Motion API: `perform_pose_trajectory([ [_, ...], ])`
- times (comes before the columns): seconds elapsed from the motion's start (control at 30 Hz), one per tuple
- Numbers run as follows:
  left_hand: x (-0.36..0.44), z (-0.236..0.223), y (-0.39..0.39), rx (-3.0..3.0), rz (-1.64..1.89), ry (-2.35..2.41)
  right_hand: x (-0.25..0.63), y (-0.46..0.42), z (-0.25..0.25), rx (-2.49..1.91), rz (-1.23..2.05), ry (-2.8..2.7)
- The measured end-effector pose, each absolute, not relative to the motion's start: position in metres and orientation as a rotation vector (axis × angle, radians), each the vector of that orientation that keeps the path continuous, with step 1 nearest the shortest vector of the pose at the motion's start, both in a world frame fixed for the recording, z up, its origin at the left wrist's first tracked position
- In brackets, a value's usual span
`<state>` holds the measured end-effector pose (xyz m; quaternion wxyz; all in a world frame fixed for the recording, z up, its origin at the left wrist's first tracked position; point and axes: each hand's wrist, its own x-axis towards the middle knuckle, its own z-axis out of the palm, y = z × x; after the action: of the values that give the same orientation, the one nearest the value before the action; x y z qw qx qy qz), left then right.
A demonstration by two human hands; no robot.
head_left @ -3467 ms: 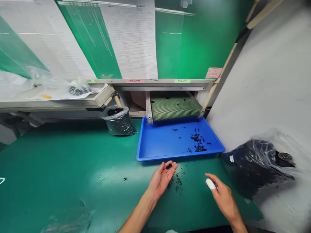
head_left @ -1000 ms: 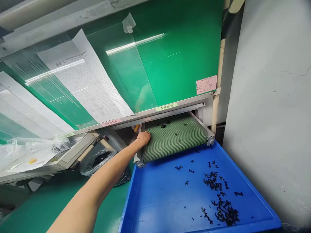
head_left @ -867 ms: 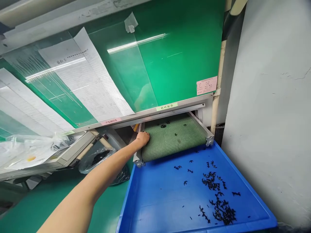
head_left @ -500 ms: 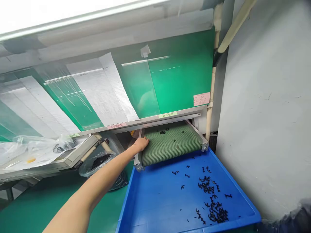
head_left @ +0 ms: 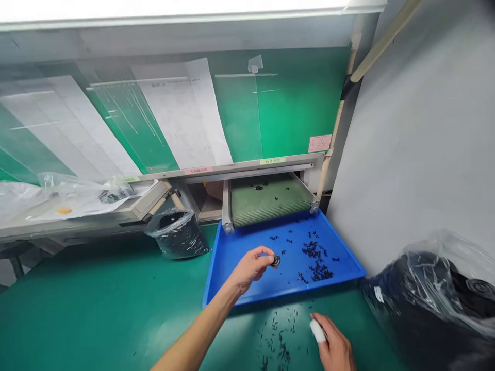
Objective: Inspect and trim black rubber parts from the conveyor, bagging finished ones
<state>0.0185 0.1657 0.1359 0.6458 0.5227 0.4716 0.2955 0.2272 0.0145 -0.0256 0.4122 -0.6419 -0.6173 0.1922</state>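
Note:
My left hand (head_left: pixel 255 267) pinches a small round black part (head_left: pixel 276 260) between thumb and fingers, over the blue tray (head_left: pixel 247 291). At the lower right, my right hand (head_left: pixel 335 342) is low over the green table with its fingers curled. One of its digits wears a white cover (head_left: pixel 317 331). What those fingers hold, if anything, is hidden. Small black scraps (head_left: pixel 322 271) lie in the tray, mostly on its right side. More black bits (head_left: pixel 284 353) are scattered on the table left of my right hand.
A green conveyor belt (head_left: pixel 270 203) with a few black pieces ends above the tray. Bags of black parts stand on the left (head_left: pixel 180 239) and right (head_left: pixel 410 304). Behind, a green board (head_left: pixel 301 108) carries papers; a grey wall (head_left: pixel 410 129) bounds the right.
My left hand has come back from the conveyor's left edge towards me, now showing a round black part in its grip. My right hand has come into view, and the camera has shifted.

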Motion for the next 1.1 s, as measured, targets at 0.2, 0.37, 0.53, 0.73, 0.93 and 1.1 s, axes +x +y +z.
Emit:
perform_pose_trajectory([
  [0.2,0.029,0.117,0.090,1.088,0.784,1.067,0.190,0.022,0.058,-1.511,0.669,-1.440],
  [0.37,0.026,0.106,0.058,0.986,0.845,0.993,0.162,0.015,0.078,-1.499,0.756,-1.414],
  [0.53,0.012,0.085,0.040,0.994,0.829,0.996,0.153,0.007,0.074,-1.493,0.859,-1.522],
  [0.73,-0.001,0.061,0.023,1.237,0.765,0.943,0.145,-0.006,0.070,-1.407,1.176,-1.503],
  [0.93,-0.002,0.031,0.004,1.145,0.777,1.032,0.136,-0.012,0.054,-1.438,1.208,-1.472],
  [1.1,0.001,0.018,-0.006,1.043,0.760,1.102,0.136,-0.012,0.029,-1.467,1.300,-1.331],
])
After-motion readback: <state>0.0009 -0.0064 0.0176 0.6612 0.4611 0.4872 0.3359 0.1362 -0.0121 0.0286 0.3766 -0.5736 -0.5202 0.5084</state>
